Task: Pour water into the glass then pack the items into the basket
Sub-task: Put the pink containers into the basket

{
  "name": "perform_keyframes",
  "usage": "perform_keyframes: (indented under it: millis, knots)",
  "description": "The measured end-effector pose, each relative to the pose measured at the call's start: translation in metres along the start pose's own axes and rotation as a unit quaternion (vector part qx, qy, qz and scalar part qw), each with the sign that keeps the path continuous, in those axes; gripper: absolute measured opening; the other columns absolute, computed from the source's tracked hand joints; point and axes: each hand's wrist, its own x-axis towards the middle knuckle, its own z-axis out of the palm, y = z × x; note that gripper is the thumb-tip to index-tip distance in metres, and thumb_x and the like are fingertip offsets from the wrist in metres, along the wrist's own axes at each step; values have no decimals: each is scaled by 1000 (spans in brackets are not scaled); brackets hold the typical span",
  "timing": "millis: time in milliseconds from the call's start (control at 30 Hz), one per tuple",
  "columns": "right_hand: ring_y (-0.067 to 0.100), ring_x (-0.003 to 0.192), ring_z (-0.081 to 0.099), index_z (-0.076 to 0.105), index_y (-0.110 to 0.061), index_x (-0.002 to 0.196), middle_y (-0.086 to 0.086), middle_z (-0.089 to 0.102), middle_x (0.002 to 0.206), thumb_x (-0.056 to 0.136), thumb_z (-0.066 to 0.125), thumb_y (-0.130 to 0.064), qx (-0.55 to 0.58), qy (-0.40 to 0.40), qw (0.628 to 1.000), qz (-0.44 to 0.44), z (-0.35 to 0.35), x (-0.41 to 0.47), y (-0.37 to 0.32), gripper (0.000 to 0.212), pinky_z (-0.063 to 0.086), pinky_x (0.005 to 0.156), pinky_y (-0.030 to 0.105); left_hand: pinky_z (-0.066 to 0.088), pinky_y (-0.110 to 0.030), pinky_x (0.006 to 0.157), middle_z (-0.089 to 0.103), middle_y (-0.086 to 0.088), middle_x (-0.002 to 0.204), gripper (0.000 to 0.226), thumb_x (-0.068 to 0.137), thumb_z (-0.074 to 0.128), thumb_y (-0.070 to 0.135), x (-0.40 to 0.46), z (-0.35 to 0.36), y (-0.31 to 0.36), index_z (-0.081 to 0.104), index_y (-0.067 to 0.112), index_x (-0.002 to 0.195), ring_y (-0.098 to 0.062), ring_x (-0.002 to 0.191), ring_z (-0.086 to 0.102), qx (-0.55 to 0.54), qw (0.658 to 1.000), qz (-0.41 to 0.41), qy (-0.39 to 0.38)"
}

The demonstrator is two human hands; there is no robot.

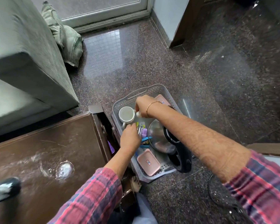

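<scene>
Packing stage | right hand (143, 106) is pinching the white mug (126, 115) at its 3 o'clock rim, seating it in the basket (120, 104) on the floor | left hand (131, 137), fingers curled, is grasping sachets (140, 128) at mug's 6 o'clock, probably clearing space | kettle (162, 139) is lying at basket's 3 o'clock.

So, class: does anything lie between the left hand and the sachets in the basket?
Nothing visible does. The left hand is already at the sachets, fingers on them, inside the basket. The mug stands just beyond; the kettle lies to the right.
</scene>
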Motion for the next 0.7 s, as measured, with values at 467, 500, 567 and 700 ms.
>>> perform_keyframes:
  millis: [467,500,567,700]
  knots:
    - [25,100,65,72,-5,104,15,70,111,82,64,-5,143,21,976,164,-9,-10,60,24,50,95,34,48,-39,89,63,-12,115,35,85,58,17,1,-11,19,62,12,119,-32,110,57,-24,997,72,20]
    - [28,105,64,71,-3,105,16,69,113,84,62,-6,144,42,975,166,-8,-11,59,23,49,96,35,48,-40,88,63,-12,115,35,85,58,19,1,-13,24,62,12,119,-31,110,58,-21,997,72,18]
    - [31,109,62,71,-2,104,18,68,113,84,61,-9,150,67,972,167,-4,-10,58,23,49,97,36,49,-40,87,64,-12,113,32,86,57,20,2,-14,30,63,11,116,-31,107,59,-18,996,80,21]
    - [32,101,65,75,-8,90,17,71,104,80,62,-6,156,114,968,158,-2,-13,55,17,53,91,38,49,-41,85,64,-11,112,29,87,55,20,-1,-21,43,64,11,114,-31,106,58,-22,995,90,44]
